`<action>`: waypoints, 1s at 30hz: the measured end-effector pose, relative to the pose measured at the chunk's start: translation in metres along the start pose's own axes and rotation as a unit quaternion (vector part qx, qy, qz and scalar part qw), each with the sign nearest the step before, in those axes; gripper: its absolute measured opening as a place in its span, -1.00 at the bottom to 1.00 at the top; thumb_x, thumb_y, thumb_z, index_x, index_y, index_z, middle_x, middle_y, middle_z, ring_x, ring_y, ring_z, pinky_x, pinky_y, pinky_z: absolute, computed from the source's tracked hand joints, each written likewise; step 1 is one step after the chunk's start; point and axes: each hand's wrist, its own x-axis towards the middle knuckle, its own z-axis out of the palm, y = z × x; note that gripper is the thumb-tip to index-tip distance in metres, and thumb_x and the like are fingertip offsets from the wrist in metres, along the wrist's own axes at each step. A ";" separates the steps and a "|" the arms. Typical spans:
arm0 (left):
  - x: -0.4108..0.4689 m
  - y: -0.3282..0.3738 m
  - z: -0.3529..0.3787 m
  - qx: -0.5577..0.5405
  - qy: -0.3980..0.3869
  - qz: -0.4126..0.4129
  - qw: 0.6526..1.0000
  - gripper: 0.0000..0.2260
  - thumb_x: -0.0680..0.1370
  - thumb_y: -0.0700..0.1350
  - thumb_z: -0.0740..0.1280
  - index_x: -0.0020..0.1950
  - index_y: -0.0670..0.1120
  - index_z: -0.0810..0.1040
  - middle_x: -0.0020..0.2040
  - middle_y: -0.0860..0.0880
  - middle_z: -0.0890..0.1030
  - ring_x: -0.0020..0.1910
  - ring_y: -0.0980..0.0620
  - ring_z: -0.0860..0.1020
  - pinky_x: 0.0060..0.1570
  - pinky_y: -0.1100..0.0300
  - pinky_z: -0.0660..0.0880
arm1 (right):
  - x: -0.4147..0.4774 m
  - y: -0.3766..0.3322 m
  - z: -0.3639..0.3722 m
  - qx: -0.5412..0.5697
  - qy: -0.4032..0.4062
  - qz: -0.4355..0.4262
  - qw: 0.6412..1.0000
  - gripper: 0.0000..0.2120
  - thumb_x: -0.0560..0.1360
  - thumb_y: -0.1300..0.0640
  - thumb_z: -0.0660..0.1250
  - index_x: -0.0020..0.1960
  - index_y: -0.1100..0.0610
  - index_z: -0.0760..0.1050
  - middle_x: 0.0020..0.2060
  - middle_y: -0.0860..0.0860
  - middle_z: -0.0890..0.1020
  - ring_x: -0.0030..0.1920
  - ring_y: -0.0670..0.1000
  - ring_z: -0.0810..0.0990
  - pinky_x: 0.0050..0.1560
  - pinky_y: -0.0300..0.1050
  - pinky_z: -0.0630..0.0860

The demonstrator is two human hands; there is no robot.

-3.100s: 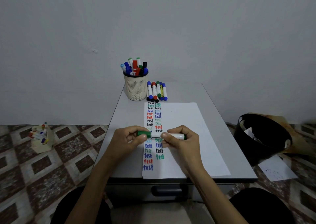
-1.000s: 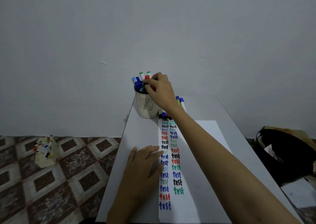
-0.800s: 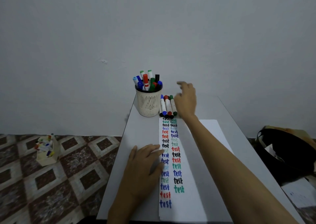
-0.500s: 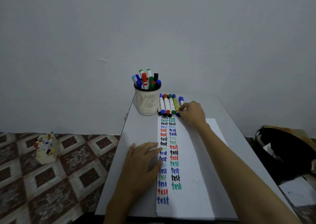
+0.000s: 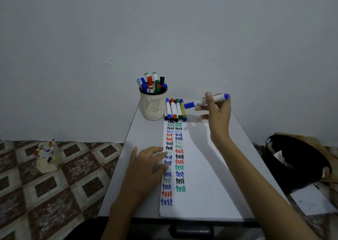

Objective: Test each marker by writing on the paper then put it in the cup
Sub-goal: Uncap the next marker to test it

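The right hand (image 5: 218, 115) holds a marker (image 5: 204, 101) in the air, to the right of the cup (image 5: 153, 104) and about at the height of its rim. The thumb lies across the white barrel and pinches it. Two other fingers (image 5: 201, 109) stretch out loosely below it, toward the cup. The marker is nearly level. Its long blue end points to the cup, and its short blue end is a little higher, on the side away from the cup.

The cup stands at the far left corner of the counter (image 5: 144, 135) and is full of a bundle (image 5: 151, 83) of upright markers in several colours. Just right of the cup a row of markers (image 5: 174, 109) lies flat, side by side.

The paper (image 5: 201, 166) lies on the near side of the cup, with its far edge close to the ends of the row. Its left part has two columns of the word "test" in blue, red, green and black.

The left hand (image 5: 146, 168) rests flat on the near side of the cup. Its fingers are straight, with the tips on the left edge of the paper.

Far right of the cup, a black bin (image 5: 296, 164) stands on the floor. Far left of the cup, a small box (image 5: 46, 157) with more markers stands on the tiles.
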 end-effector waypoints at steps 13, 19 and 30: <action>-0.014 0.036 -0.015 -0.212 -0.053 0.030 0.975 -0.57 0.53 0.14 0.25 0.36 0.06 0.33 0.19 0.13 0.47 0.14 0.23 0.47 0.04 0.40 0.45 | -0.115 -0.019 -0.020 -0.052 -0.198 0.096 0.974 -0.80 0.45 0.36 0.39 -0.20 0.32 0.35 -0.37 0.38 0.49 -0.50 0.03 0.49 -0.57 -0.24 0.37; -0.018 0.056 -0.013 -0.251 -0.097 0.001 0.963 -0.91 0.61 -0.07 0.16 0.06 0.08 0.42 -0.06 -0.04 0.58 -0.14 0.14 0.56 -0.11 0.25 0.53 | -0.122 -0.028 -0.022 -0.029 -0.233 0.111 0.966 -0.79 0.44 0.37 0.40 -0.19 0.29 0.35 -0.39 0.26 0.46 -0.56 -0.03 0.44 -0.55 -0.28 0.38; -0.029 0.062 -0.019 -0.375 -0.040 0.012 0.926 -0.91 0.56 -0.13 0.25 0.02 0.03 0.50 -0.16 0.00 0.63 -0.17 0.01 0.64 -0.23 0.30 0.53 | -0.117 -0.041 -0.024 0.012 -0.324 0.153 0.933 -0.75 0.45 0.37 0.38 -0.22 0.19 0.31 -0.41 0.08 0.49 -0.41 0.00 0.46 -0.48 -0.23 0.35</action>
